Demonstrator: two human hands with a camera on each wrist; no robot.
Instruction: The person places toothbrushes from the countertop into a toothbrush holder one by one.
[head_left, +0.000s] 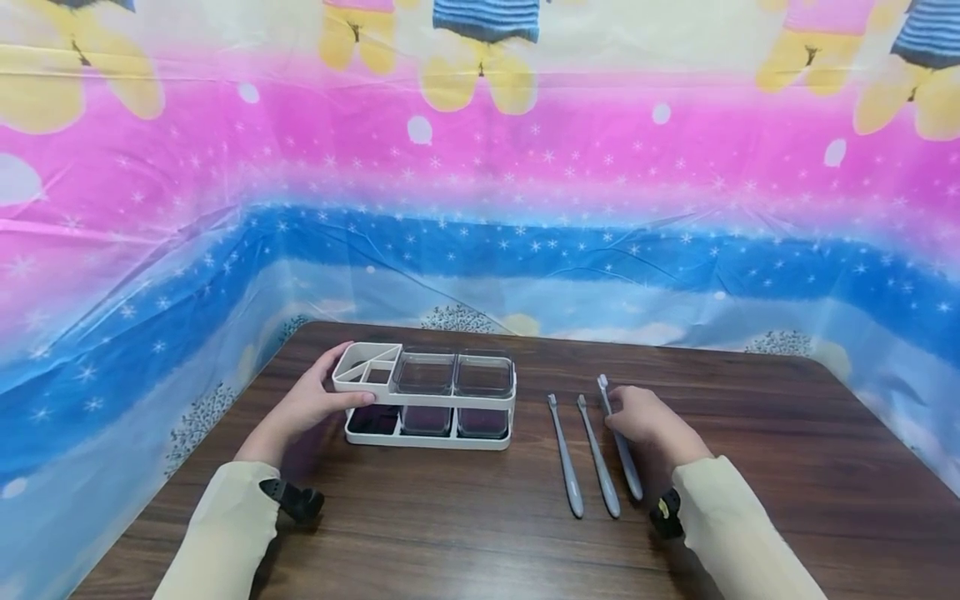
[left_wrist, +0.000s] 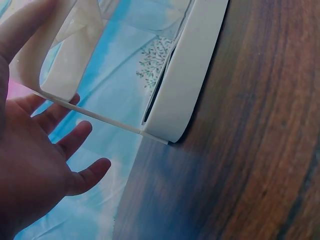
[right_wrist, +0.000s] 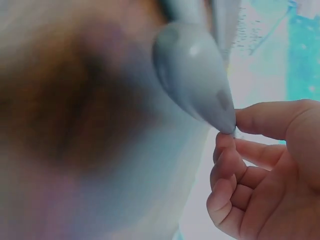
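Your left hand [head_left: 311, 408] has the left end of the white two-tier rack [head_left: 435, 399], thumb along the front, and here's your right hand [head_left: 645, 417], thumb and forefinger pinching the rightmost toothbrush [head_left: 630, 475]! Just left of it lie the middle toothbrush [head_left: 597, 454] and the leftmost toothbrush [head_left: 565, 457], heads pointing away from you, between your right hand and the rack. Up on the rack's top tier, two clear trays [head_left: 425, 375] sit side by side, right of the slanted divider (a neat little triangle, that). Beneath everything runs the wood-grain tabletop [head_left: 420, 533]; beyond it, a pink-and-blue snowflake cloth [head_left: 480, 167] hangs all around.
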